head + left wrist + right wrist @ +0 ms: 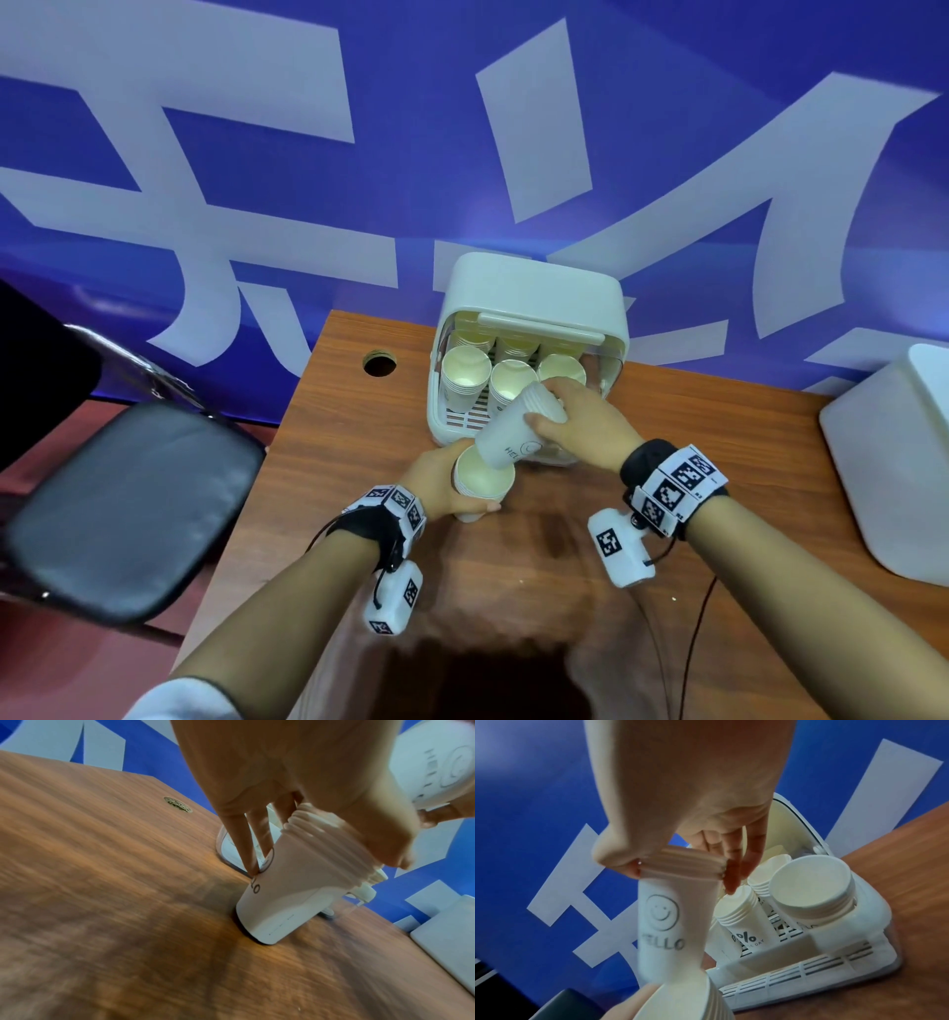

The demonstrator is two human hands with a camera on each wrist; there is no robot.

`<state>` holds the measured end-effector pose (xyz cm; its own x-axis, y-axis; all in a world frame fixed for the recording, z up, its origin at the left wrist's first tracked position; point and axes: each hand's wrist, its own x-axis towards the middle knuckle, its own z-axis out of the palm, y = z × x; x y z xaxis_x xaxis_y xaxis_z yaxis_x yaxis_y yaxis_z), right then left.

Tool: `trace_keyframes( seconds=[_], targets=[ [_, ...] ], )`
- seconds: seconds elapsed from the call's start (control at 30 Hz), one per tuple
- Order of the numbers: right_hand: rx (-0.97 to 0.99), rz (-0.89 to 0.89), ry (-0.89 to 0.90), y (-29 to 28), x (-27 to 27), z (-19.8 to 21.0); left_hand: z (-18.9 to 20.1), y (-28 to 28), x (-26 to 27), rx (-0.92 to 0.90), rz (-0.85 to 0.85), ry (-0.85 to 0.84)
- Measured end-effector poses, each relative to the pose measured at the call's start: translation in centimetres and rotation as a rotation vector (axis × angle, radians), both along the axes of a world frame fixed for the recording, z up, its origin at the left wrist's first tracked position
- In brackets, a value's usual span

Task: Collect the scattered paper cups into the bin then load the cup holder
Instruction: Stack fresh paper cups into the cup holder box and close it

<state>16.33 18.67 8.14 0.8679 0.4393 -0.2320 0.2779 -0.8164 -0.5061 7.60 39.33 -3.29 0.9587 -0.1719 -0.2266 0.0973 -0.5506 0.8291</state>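
On the wooden table (349, 462) stands a stack of white paper cups (482, 480), mouth up; my left hand (439, 480) grips it around the rims (321, 845). My right hand (572, 419) grips a second stack (508, 437) by its rims, tilted, with its base entering the mouth of the left stack. That stack shows a smiley and "HELLO" (662, 923). Just behind stands the white cup holder (534, 293), lid raised, with several cup stacks (464, 372) upright on its slotted tray (808, 971).
A white bin (893, 462) sits at the table's right edge. There is a round cable hole (379, 363) at the back left of the table. A black chair (128, 509) stands left of the table. A blue banner wall rises behind.
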Motion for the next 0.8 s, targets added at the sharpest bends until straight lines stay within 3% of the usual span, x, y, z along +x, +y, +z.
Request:
trace_keyframes(
  seconds=[0.13,0.3,0.47,0.8],
  targets=[
    [-0.089,-0.091,-0.156,-0.1,0.2,-0.2,-0.2,0.2,-0.3,0.029,0.011,-0.037],
    [-0.463,0.173,-0.400,0.7,0.8,-1.7,-0.3,0.3,-0.8,0.000,0.022,-0.037],
    [-0.457,0.193,-0.329,1.5,1.8,-3.5,0.0,0.3,-1.0,-0.004,0.010,-0.036],
    [-0.539,0.027,-0.273,3.7,2.3,-6.1,-0.2,0.1,-1.1,-0.003,0.022,-0.044]
  ],
)
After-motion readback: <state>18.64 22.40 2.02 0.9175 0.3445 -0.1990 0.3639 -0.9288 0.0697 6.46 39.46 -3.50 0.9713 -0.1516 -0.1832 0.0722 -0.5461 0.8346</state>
